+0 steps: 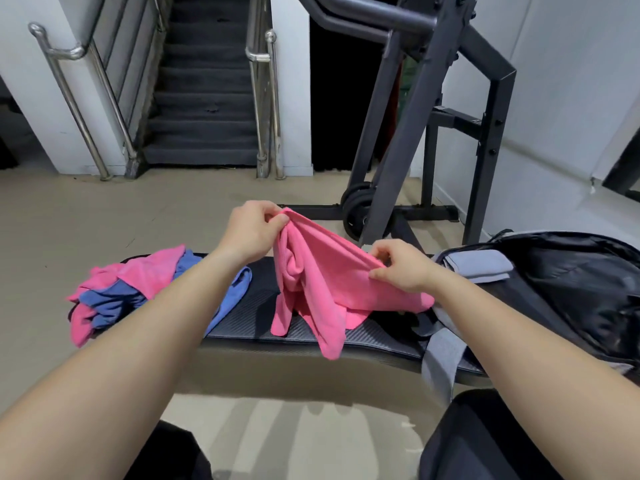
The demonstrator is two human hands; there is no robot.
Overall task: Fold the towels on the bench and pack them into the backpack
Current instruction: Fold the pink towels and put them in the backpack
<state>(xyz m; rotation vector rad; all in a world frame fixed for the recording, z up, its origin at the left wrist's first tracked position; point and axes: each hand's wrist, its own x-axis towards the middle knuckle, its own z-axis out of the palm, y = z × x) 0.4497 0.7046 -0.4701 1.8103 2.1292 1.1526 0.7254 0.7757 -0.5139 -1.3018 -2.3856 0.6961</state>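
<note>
A pink towel (320, 278) hangs crumpled above the black padded bench (258, 315). My left hand (252, 230) pinches its top edge, raised highest. My right hand (403, 266) pinches another edge lower and to the right. The towel's lower folds droop onto the bench. A heap of pink and blue towels (121, 289) lies on the bench's left end, partly behind my left forearm. The black and grey backpack (561, 292) lies open at the bench's right end, its dark inside showing.
A dark steel weight rack (426, 133) with plates at its foot stands behind the bench. A staircase (204, 98) with metal handrails rises at the back. Tan floor lies between. My dark-clad knees are at the bottom edge.
</note>
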